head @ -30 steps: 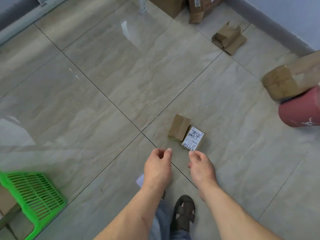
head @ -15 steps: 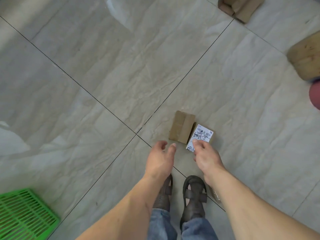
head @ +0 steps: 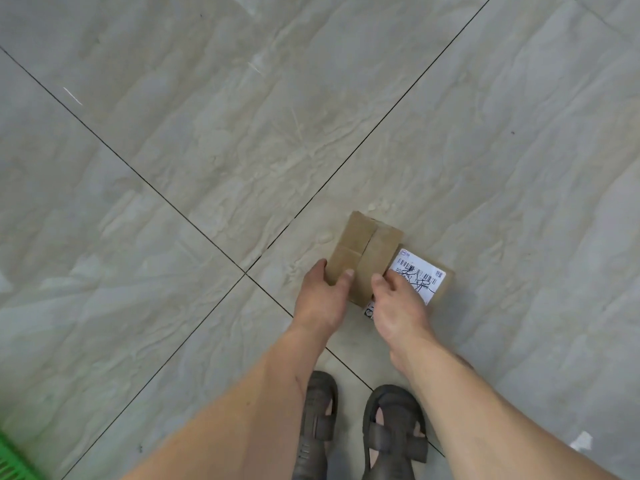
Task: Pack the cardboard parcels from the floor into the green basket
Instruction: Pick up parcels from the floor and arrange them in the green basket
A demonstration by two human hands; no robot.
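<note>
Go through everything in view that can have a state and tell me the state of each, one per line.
plain parcel: taped shut, leaning on the labelled parcel, held at its near edge
labelled parcel: flat on the floor, label up, scribbled over
left hand: grips the plain parcel
right hand: fingers curled at the labelled parcel's near edge
green basket: only a corner in view

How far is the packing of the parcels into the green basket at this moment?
Nothing visibly packed yet. In hand: the left hand grips the plain parcel; the right hand reaches onto the labelled parcel. Left: lifting both and carrying them to the green basket, only a corner visible.
</note>
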